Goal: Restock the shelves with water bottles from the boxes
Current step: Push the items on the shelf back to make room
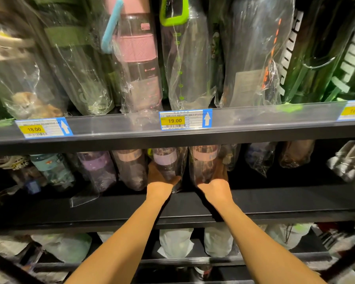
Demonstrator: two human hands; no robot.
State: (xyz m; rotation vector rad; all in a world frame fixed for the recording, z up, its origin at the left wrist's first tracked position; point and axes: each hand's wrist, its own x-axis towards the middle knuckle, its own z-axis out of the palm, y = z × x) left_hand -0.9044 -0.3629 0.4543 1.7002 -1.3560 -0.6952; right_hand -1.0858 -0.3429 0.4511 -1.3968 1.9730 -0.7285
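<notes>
On the dark metal middle shelf (pixel 275 199), the left hand (pixel 159 178) wraps its fingers round the lower body of a lavender-banded clear plastic water bottle (pixel 168 165). The right hand (pixel 218 178) curls likewise round a pink-banded clear plastic water bottle (pixel 203 162) just beside it; shadow hides the fingertips. Both bottles look empty, light and stiff-walled, but their loose film bags probably slip, so a firm grip low on the body seems safest.

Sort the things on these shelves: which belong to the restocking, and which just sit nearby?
In the job: left hand gripping the lilac-banded bottle; right hand gripping the pink-banded bottle; middle shelf.
Just nearby: tall pink bottle above; 19.00 price tag; white-wrapped bottles below.
</notes>
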